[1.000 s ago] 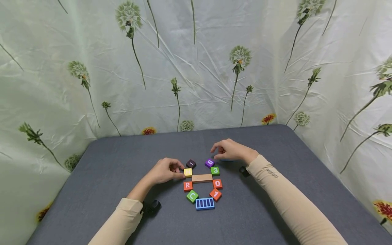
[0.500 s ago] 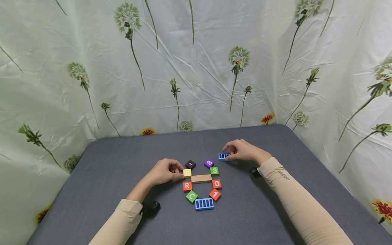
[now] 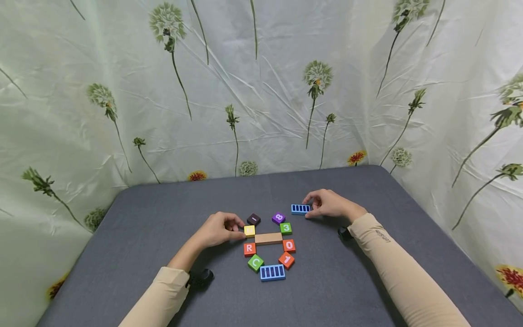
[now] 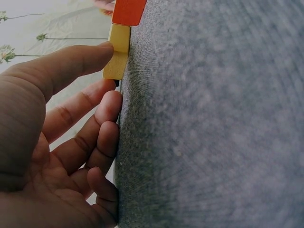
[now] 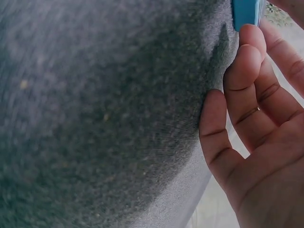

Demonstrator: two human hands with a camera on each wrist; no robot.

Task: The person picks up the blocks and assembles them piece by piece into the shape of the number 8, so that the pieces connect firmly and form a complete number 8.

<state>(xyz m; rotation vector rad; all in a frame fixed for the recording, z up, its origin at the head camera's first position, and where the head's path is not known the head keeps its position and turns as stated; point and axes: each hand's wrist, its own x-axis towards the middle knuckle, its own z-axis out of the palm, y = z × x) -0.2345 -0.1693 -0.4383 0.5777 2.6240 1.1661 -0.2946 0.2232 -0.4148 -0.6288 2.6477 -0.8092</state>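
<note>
In the head view my left hand [image 3: 218, 228] pinches a small yellow block [image 3: 249, 231] at its left side. The left wrist view shows the thumb on the yellow block [image 4: 117, 52], the other fingers curled below. My right hand [image 3: 328, 204] is farther back, its thumb and index finger at the two long sides of a blue striped block [image 3: 300, 209], by its right end. In the right wrist view, fingertips meet the end of the blue block [image 5: 244, 14]. A plain wooden bar [image 3: 268, 238] lies against the yellow block's right side.
Around the bar lie a black block [image 3: 254, 219], a purple 8 block [image 3: 278, 218], a green 3 block [image 3: 286, 228], red blocks lettered R [image 3: 249, 249], 0 [image 3: 289, 245] and 1 [image 3: 287, 260], and a green C block [image 3: 255, 263]. Another blue striped block [image 3: 272, 272] lies in front.
My right hand has shifted right, from beside the purple block to the blue block's right end; that block now shows whole. The left hand stays at the yellow block.
</note>
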